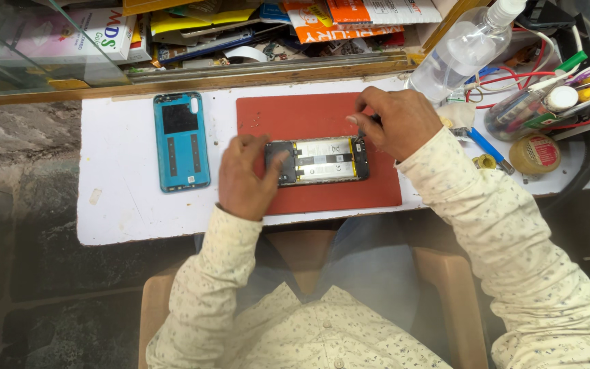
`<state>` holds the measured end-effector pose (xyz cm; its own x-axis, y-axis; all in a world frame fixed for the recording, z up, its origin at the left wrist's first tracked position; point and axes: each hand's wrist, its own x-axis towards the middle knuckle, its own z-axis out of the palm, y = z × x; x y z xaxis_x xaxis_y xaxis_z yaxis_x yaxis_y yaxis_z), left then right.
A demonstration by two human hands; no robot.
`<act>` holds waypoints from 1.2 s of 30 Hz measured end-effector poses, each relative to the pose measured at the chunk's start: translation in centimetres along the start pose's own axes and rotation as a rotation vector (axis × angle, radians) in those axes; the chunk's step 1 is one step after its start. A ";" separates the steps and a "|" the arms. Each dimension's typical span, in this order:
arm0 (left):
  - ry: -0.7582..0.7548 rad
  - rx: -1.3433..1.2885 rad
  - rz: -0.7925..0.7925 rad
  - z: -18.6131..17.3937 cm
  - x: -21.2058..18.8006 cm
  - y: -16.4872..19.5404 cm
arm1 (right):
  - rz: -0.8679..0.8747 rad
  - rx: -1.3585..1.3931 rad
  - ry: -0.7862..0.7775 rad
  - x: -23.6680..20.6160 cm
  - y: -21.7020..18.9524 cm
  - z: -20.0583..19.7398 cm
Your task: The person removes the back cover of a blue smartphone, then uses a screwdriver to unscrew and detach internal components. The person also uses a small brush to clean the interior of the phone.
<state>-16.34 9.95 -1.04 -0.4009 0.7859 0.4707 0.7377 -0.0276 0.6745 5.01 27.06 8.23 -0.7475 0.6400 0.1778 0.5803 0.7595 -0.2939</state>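
A person sits at a white table (124, 205) and works on an open phone (317, 160). The phone lies flat on a red mat (288, 116), near the middle of the mat and a bit toward 6 o'clock. Its back is off, so the battery and the dark parts inside show. The left hand (246, 179) sits at 9 o'clock of the phone. Its fingers (271, 164) rest on the phone's left end and press it down; the hand is not wrapped around it, just laid on top with the fingers bent. The right hand (396, 123) is at 1 o'clock of the phone, over its right end. Its fingers are curled in close together and pinch a thin dark tool (362, 130), and the tip touches the phone's top right corner. The tool is mostly hidden, so I cannot tell what kind it is. A blue back cover (181, 141) lies flat on the table at 9 o'clock of the mat, just beside it, inside face up. A clear bottle (462, 51) lies tilted at 1 o'clock of the mat. A round yellow tin (535, 153) sits at 3 o'clock, near a blue pen (487, 148). Boxes and papers (349, 17) pile up at 12 o'clock, behind the table.
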 end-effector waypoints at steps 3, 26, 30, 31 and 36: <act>-0.055 -0.035 0.027 0.1 -1.2 0.6 | -0.178 0.271 -0.064 0.8 0.8 -0.6; -0.077 -0.031 -0.003 0.8 -1.5 -0.1 | 0.020 -0.080 -0.064 -0.2 -1.2 -1.3; -0.055 -0.032 0.033 0.7 -1.6 -0.1 | -0.176 0.101 -0.009 -0.1 -0.9 -1.2; -0.062 -0.032 0.017 0.7 -1.6 -0.2 | -0.387 0.199 0.061 -0.2 -0.7 -1.1; -0.065 -0.039 0.010 0.8 -1.6 -0.1 | -0.005 -0.054 0.065 -0.4 -0.2 -0.3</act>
<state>-15.35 9.17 -2.30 -0.3568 0.8240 0.4401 0.7190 -0.0585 0.6926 5.30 26.67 8.50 -0.7289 0.6411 0.2401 0.5945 0.7667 -0.2423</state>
